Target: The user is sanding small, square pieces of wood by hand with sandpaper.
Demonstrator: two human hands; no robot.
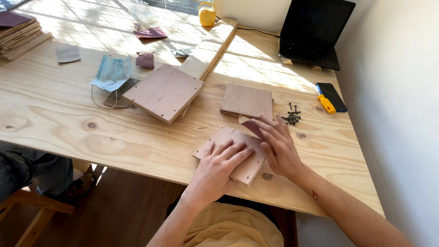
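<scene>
A small square wooden board [218, 139] lies near the front edge of the plywood table [68, 128]. My left hand [218, 165] lies flat on top of it, fingers spread, pressing it down. My right hand [276, 145] rests on the board's right part and holds a folded piece of reddish-brown sandpaper [250, 126] against the wood. A second small wooden board [247, 100] lies just behind, and a pile of dark screws [291, 117] sits to the right of it.
A larger square board [163, 92] lies mid-table beside a blue face mask [112, 73]. A long plank [212, 45], sandpaper scraps [151, 33], a yellow tape measure [207, 14], a laptop [313, 32], a yellow screwdriver [326, 103], a dark phone [335, 95] and stacked boards [20, 39] lie around.
</scene>
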